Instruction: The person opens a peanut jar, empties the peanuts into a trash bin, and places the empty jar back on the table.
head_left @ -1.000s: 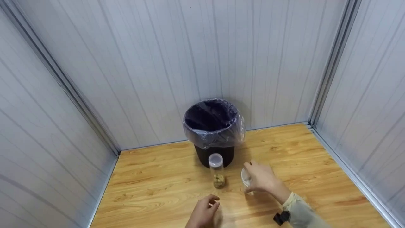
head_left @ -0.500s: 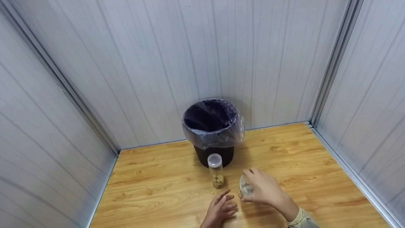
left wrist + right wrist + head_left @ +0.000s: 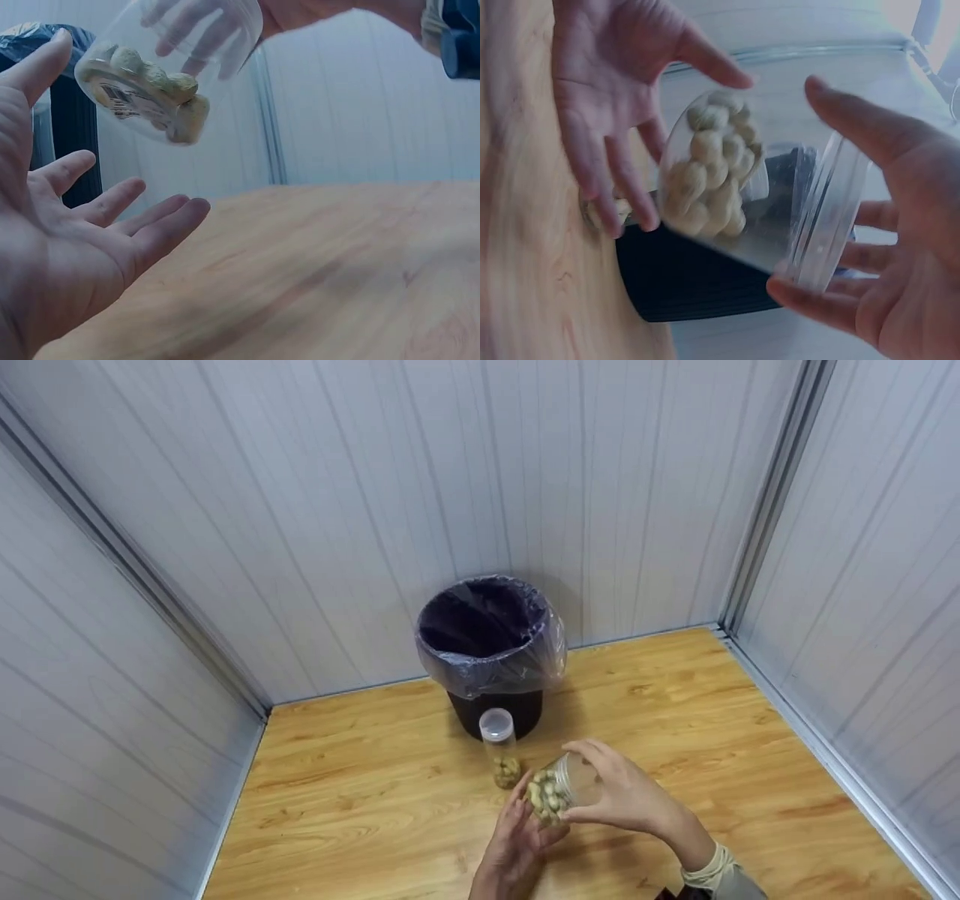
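The clear jar (image 3: 763,196) of peanuts (image 3: 711,166) is tilted above the table (image 3: 360,825), its lid end (image 3: 826,217) gripped by the curled right hand (image 3: 634,801). Expect a light, stiff, slick body; cradle the base (image 3: 672,161) with the left hand (image 3: 516,844), spread beside it and holding nothing.

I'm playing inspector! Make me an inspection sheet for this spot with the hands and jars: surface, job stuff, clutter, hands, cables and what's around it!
Surface: wood-grain surface, no spills seen.
Job's things: tilted jar, clear, held off the surface, with what look like peanuts inside; tall jar upright, similar pieces at its bottom.
Clutter: black bin with plastic liner, behind the tall jar.
Left hand: spread by the tilted jar's bottom; contact unclear.
Right hand: grips the tilted jar's rim end.
Cables: pale curve might be one; can't tell.
Surroundings: pale panel walls, metal trim in the corners.
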Tool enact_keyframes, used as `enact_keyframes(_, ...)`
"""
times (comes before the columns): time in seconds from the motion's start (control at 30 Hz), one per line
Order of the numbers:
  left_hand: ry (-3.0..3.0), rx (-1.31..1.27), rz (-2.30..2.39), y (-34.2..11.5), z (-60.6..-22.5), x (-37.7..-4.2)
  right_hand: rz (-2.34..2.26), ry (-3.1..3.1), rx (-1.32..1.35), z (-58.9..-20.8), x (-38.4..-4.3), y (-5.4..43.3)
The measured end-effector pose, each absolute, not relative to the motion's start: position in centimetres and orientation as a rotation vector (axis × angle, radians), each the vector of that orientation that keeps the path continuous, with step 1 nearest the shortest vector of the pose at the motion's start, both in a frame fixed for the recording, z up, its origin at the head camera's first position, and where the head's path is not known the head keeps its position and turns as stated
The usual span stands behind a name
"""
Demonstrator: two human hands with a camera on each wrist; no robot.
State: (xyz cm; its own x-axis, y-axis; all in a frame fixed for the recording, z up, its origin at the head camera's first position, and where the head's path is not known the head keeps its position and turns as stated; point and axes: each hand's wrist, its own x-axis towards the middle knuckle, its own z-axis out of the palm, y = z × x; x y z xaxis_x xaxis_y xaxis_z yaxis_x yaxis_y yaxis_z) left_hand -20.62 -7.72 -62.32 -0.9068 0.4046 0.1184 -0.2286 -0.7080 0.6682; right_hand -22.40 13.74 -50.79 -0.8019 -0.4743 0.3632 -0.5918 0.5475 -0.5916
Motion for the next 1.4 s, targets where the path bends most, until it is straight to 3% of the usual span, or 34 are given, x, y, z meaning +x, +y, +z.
enact_keyframes(0.5, 1.138, 0.315, 2.582, -8.1, -60.5, -20.4, 1.432, -2.459, 1.01, -52.8, -22.0, 14.0)
enact_keyframes(0.8, 1.231, 0.279, 2.589, -8.5, -60.7, -20.3, 1.41, -2.707, 0.426, -51.6, -21.0, 13.0)
enact_keyframes(0.93, 1.269, 0.28, 2.594, -8.7, -60.5, -20.7, 1.342, -2.781, 0.361, -51.1, -21.4, 12.6)
enact_keyframes(1.13, 1.311, 0.296, 2.59, -9.0, -60.2, -21.4, 1.613, -2.762, 0.492, -51.2, -22.4, 12.9)
enact_keyframes(1.4, 1.269, 0.325, 2.572, -9.4, -61.5, -20.8, 1.746, -2.518, 1.079, -53.0, -22.4, 14.2)
